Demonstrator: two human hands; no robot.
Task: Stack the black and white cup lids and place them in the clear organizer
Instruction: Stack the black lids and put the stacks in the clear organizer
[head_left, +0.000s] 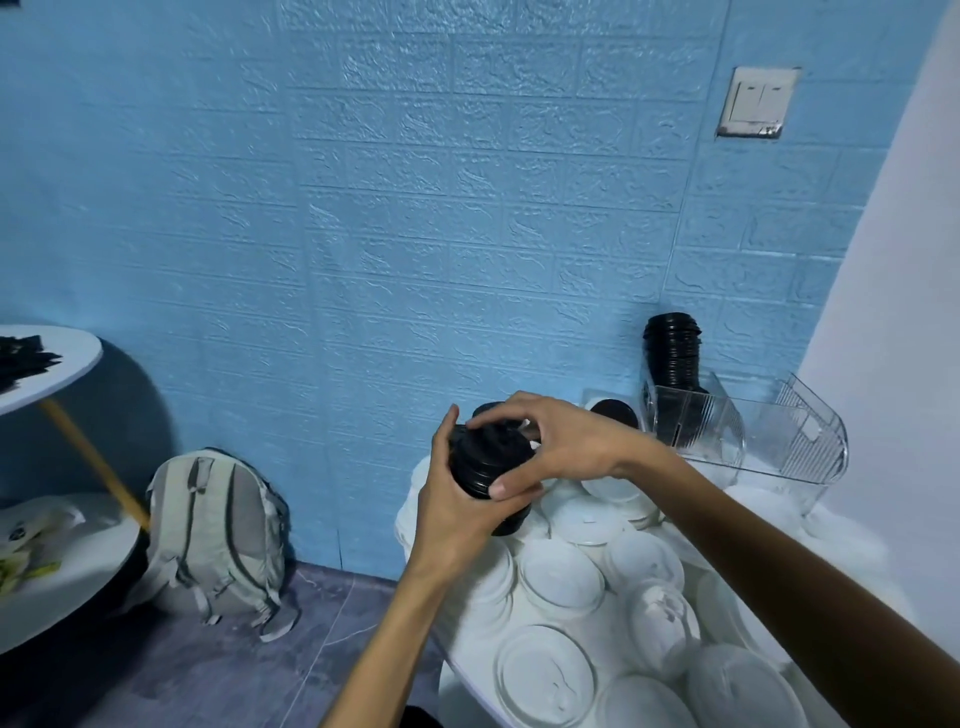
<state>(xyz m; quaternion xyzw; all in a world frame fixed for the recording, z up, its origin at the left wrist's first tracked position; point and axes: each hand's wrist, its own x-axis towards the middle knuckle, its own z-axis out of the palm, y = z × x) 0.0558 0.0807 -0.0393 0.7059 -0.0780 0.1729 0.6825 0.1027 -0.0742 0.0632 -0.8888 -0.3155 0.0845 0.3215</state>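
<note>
Two hands meet above the left edge of the white tabletop (467, 670), both wrapped around one stack of black lids (488, 467). The left hand (457, 514) cups the stack from below and from the left side, thumb pressed against its near rim, fingers curled behind it. The right hand (561, 447) reaches across from the right and covers the top of the stack, fingers bent over its far end and thumb pinching the near side. The stack is tilted, its upper end leaning toward the wall, and it is held clear of the lids beneath it.

Loose white lids (561, 577) cover much of the tabletop, overlapping each other from the near edge up to the far right corner. One single black lid (615, 413) lies near the far edge, just behind the right hand.

At the far right corner stands the clear organizer (769, 431), its open compartments facing up and toward the viewer. A tall second stack of black lids (672, 353) stands in its left rear compartment, rising above the rim and leaning slightly; the compartments to the right look bare, though the clear walls make this hard to judge.

On the floor to the left a grey backpack (218, 535) leans against the blue brick-patterned wall (363, 208). Farther left is a round side table (62, 364) with a lower shelf. A light switch (758, 101) is mounted high on the wall
</note>
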